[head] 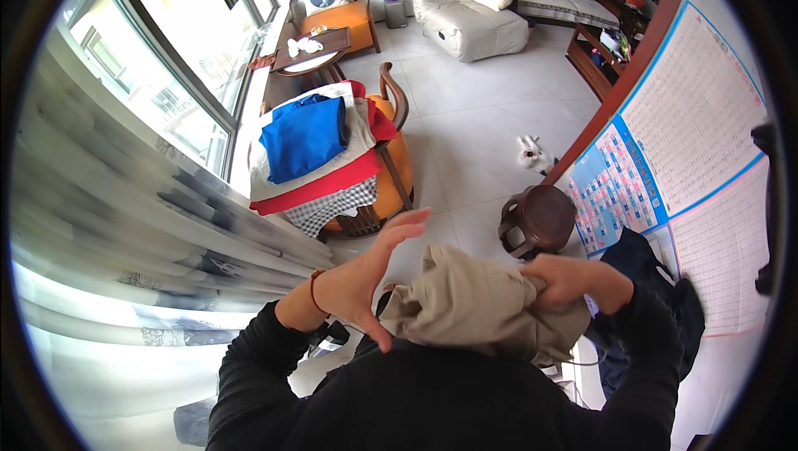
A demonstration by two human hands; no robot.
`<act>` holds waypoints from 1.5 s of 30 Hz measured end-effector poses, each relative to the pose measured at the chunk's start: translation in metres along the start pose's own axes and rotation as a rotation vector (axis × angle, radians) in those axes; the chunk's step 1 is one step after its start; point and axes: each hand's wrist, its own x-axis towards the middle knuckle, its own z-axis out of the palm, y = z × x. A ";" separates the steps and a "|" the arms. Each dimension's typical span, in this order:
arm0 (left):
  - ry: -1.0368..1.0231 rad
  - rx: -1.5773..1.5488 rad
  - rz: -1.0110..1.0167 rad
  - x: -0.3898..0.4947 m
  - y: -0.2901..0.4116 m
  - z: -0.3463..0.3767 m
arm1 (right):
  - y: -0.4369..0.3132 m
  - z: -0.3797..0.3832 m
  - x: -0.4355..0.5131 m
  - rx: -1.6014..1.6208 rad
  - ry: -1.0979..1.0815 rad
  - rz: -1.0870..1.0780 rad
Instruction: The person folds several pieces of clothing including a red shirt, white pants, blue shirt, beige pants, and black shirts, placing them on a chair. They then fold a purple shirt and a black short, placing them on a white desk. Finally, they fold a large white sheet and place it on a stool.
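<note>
A bundle of beige cloth [474,301], perhaps a garment, is held up in front of my chest. My right hand [564,279] grips its right side, fingers closed on the fabric. Just left of the cloth, my left hand [368,282] is spread, thumb and fingers apart, with nothing in it. A red-brown band circles the left wrist. Beyond, to the upper left, a folded blue cloth [305,139] lies on a stack of white, red and black-and-white checked cloths over a wooden chair.
Patterned curtains [168,233] hang beside the window on the left. A dark round stool [545,217] stands by the wall with charts [692,102]. Dark clothing [651,270] hangs at the right. A white-and-dark animal or plush toy [533,155] lies on the floor.
</note>
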 end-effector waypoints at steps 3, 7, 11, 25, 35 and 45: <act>0.030 -0.078 -0.166 -0.025 -0.006 -0.015 | -0.014 -0.042 0.056 -0.007 -0.014 0.003; 0.436 0.278 -0.198 -0.029 -0.024 -0.082 | -0.077 -0.111 0.148 -0.310 0.087 -0.109; 0.714 0.479 -0.061 -0.040 -0.028 -0.190 | -0.163 -0.175 0.230 -0.912 0.521 -0.372; 0.314 0.804 -0.885 -0.228 -0.206 -0.274 | -0.062 -0.092 0.488 -1.341 0.455 -0.370; 0.361 1.128 -0.706 -0.118 -0.225 -0.260 | -0.041 -0.137 0.510 -0.831 0.828 0.151; 0.198 0.988 -1.138 -0.144 -0.288 -0.268 | -0.003 -0.127 0.558 -0.845 0.726 0.247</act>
